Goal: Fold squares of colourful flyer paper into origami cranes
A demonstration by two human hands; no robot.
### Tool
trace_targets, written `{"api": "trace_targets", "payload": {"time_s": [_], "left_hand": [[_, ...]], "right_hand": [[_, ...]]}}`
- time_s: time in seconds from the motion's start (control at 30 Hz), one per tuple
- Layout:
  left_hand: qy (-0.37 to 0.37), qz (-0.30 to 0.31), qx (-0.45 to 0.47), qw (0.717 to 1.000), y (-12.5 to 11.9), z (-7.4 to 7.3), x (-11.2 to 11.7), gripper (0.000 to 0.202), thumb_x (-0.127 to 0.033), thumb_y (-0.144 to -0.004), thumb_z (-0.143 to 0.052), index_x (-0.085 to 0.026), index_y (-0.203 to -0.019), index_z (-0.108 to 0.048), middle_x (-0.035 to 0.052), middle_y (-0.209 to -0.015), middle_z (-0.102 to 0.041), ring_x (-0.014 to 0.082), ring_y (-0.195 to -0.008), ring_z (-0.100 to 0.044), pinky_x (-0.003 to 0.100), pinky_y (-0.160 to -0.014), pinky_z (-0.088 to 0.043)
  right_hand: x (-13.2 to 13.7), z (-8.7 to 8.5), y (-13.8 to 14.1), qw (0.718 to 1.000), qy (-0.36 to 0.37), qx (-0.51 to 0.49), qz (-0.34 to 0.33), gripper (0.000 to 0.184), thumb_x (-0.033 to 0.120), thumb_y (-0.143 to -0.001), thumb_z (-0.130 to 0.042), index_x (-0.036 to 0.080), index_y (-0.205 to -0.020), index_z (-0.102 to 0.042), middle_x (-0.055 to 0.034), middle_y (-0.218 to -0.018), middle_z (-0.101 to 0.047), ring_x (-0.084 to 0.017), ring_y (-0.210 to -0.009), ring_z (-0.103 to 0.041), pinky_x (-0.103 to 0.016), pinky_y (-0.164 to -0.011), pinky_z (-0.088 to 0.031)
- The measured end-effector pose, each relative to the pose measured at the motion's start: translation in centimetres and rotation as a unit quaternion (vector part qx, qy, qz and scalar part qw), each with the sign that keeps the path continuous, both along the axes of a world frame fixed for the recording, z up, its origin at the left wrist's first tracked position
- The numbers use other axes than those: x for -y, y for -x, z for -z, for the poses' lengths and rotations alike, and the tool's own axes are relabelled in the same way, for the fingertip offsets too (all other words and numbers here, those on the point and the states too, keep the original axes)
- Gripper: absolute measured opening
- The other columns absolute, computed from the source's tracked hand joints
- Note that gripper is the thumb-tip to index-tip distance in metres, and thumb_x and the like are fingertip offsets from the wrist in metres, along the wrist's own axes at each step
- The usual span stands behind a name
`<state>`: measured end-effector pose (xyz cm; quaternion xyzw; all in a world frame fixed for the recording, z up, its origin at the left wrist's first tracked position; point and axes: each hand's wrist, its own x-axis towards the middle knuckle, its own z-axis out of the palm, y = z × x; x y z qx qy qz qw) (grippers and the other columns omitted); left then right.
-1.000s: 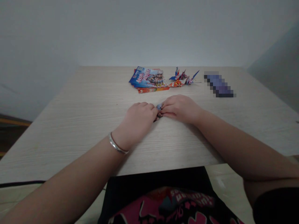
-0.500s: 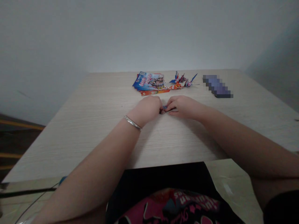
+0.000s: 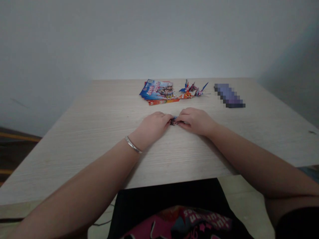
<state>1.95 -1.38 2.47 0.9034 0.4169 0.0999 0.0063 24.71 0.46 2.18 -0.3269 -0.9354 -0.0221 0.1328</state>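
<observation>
Between my two hands is a small folded piece of printed paper (image 3: 173,121), blue, dark and pinkish, low over the table or resting on it. The fingertips of my left hand (image 3: 156,125), which has a silver bangle at the wrist, pinch its left end. My right hand (image 3: 196,121) grips the other end with thumb and fingers closed. Most of the paper is hidden by the fingers, so its folded shape does not show fully. Just beyond my hands lie a stack of printed sheets (image 3: 159,90) and several folded paper cranes (image 3: 193,89).
The pale wood-grain table (image 3: 99,142) meets a plain wall (image 3: 159,39) at its back edge. A phone-like dark object (image 3: 229,95), blurred by pixels, lies at the back right. My black and pink clothing (image 3: 174,205) is at the near edge.
Both hands have come slightly nearer to me, the left wrist lower and more to the left. The paper stays pinched between them. The whole view has shifted a little.
</observation>
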Motion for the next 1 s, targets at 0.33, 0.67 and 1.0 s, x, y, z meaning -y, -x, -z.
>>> {"api": "trace_targets", "payload": {"time_s": [0.33, 0.67, 1.0], "left_hand": [[0.012, 0.058, -0.026, 0.998, 0.0, -0.4, -1.4, 0.023, -0.016, -0.100, -0.055, -0.012, -0.105, -0.076, 0.0109, -0.108, -0.076, 0.0236, -0.101, -0.070, 0.040, -0.097, -0.054], [0.013, 0.028, -0.006, 1.000, -0.1, 0.7, -2.0, 0.020, -0.018, -0.097, -0.055, -0.013, -0.096, -0.075, 0.0103, -0.100, -0.075, 0.0245, -0.097, -0.068, 0.039, -0.092, -0.055], [0.027, -0.005, 0.020, 0.999, -0.5, 0.4, -1.8, 0.020, -0.021, -0.099, -0.056, -0.014, -0.098, -0.075, 0.0109, -0.107, -0.073, 0.0258, -0.102, -0.067, 0.041, -0.094, -0.055]], "right_hand": [[-1.9, 1.0, 0.0, 0.992, -0.083, -0.004, -0.097, 0.026, 0.028, -0.102, -0.055, 0.020, -0.101, -0.080, -0.0078, -0.097, -0.078, -0.020, -0.089, -0.066, -0.033, -0.081, -0.049], [-2.0, 1.2, 1.0, 0.994, -0.073, 0.065, -0.052, 0.032, 0.027, -0.103, -0.051, 0.015, -0.095, -0.079, -0.0092, -0.091, -0.076, -0.020, -0.083, -0.064, -0.032, -0.072, -0.046], [-1.3, 0.9, 1.8, 0.998, -0.023, 0.025, 0.053, 0.027, 0.024, -0.097, -0.053, 0.017, -0.094, -0.079, -0.0093, -0.092, -0.078, -0.021, -0.086, -0.068, -0.032, -0.072, -0.045]]}}
